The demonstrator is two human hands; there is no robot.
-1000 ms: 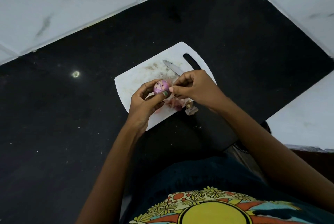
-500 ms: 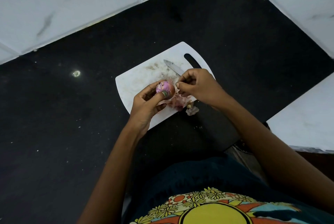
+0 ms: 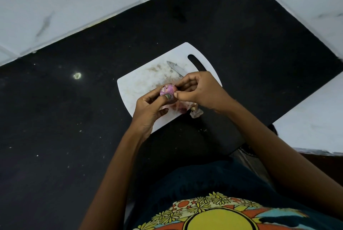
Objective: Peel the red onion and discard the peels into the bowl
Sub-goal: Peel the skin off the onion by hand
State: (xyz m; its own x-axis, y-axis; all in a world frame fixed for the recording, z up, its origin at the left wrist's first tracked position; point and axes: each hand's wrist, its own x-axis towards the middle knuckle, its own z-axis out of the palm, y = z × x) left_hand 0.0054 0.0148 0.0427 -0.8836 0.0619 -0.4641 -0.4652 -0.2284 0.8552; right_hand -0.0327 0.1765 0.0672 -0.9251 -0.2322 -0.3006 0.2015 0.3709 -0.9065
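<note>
Count first: 1 small pink-purple red onion (image 3: 167, 89), 1 white plastic cutting board with a slot handle (image 3: 141, 83), 1 steel-bladed knife (image 3: 176, 69), and a loose heap of pinkish onion peels (image 3: 181, 108) that I couldn't really count, with 1 brownish scrap (image 3: 195, 114) hanging just off the board's near edge. Everything sat on a black speckled countertop (image 3: 74, 127) with white marble-look tiles (image 3: 65, 7) behind it.

The onion was held just above the board, between both hands. The left hand (image 3: 150, 109) had its fingers curled around the onion from below, thumb pressed against its near side, so a proper grip. The right hand (image 3: 200, 90) had its fingers bent in tight, thumb and fingertips touching the onion's right side in what looked like a pinch at the skin, though whether a strip was actually caught between them, I couldn't tell. The knife lay flat on the board, its handle hidden behind the right hand.
</note>
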